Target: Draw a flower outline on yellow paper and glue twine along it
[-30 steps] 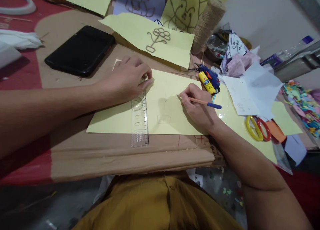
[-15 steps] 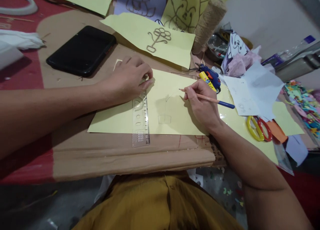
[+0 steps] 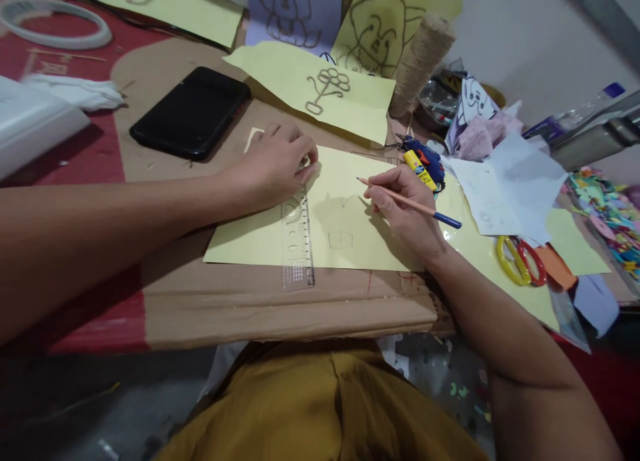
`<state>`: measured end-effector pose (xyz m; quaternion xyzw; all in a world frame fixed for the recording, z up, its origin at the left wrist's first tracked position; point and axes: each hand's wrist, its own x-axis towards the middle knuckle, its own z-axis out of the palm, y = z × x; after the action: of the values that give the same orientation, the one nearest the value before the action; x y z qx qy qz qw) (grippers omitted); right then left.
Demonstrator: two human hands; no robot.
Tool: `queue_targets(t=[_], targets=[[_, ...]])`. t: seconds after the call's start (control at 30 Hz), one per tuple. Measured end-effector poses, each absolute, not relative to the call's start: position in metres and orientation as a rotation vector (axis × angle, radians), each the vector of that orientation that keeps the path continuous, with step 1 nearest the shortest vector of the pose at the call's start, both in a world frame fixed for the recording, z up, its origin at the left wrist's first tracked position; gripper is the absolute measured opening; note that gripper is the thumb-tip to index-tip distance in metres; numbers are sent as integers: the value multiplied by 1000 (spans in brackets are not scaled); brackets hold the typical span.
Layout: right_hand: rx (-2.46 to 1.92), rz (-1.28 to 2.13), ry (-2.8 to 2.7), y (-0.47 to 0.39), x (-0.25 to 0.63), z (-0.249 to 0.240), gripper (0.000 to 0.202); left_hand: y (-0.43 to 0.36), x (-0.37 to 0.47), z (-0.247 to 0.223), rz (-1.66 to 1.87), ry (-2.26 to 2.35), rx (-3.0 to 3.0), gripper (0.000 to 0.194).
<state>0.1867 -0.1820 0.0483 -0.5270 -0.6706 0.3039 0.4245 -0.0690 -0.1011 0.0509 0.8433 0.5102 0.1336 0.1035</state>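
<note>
A pale yellow sheet of paper (image 3: 250, 237) lies on the brown table covering. It bears a faint pencil sketch (image 3: 341, 240): a small pot-like box, a thin upright line above it and a short curved stroke. My right hand (image 3: 404, 204) grips a pencil (image 3: 407, 202) with a blue end, its point at or just over the paper above the sketch. On the sheet's left part rests my left hand (image 3: 283, 164), fingers curled over the upper end of a clear plastic ruler (image 3: 299, 247). That end of the ruler is mostly hidden under the hand.
Behind the sheet lie a black phone (image 3: 193, 113) and a yellow paper with a flower drawing (image 3: 327, 91). A twine cone (image 3: 423, 64), a yellow glue stick (image 3: 419, 169) and scissors (image 3: 520, 261) are to the right. A tape roll (image 3: 55, 41) is at far left.
The view has shifted, so most things appear farther right. Relative to the sketch, my right hand with the pencil has moved slightly left. My left hand stays on the ruler.
</note>
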Motion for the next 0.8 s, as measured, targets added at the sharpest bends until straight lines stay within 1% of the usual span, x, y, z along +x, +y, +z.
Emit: queue_targets(t=[0.13,0.33,0.63,0.8], targets=[[-1335,735,-1791,-192,182,51,26,-101,-70,49,435,1468,2489,32],[-1340,619,-1938,-199,173,50,15,-101,-72,44,529,1424,2474,31],[-1396,509,-1989,-198,167,51,16,-98,-70,43,485,1429,2506,34],[-1374,477,-2010,-199,168,50,14,-101,-71,45,517,1404,2478,29]])
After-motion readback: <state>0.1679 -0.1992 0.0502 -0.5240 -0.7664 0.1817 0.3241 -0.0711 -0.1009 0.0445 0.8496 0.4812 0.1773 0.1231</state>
